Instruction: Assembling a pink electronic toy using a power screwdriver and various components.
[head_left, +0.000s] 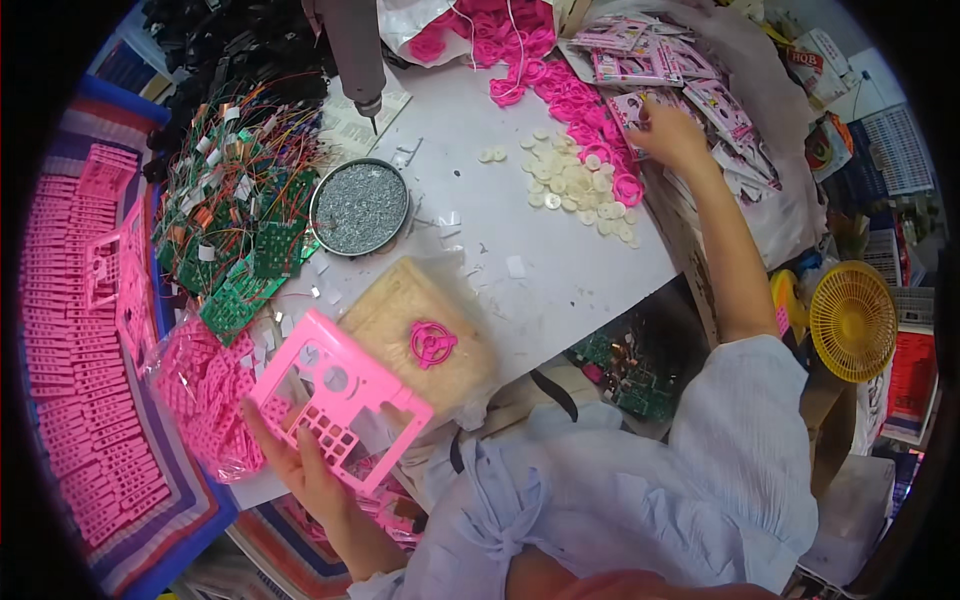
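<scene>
My left hand [312, 478] grips the lower left edge of a pink plastic casing [318, 352], which has round openings and a grid of small square holes. The casing is tilted and lies partly over a tan block wrapped in clear plastic [385, 305]. On that block rests a magenta plastic ring with spokes [433, 344]. At the far right, my right hand [668, 132] is closed at a small pink printed packet [627, 112], at the edge of a heap of similar packets [722, 105]. Its fingertips are partly hidden.
Magenta rings [560, 85] and pale round discs [570, 175] lie near my right hand. A tin of small screws [360, 207] stands beneath a hanging power screwdriver [365, 85]. Wired green circuit boards [285, 235] are heaped left, beside stacked pink parts [85, 350].
</scene>
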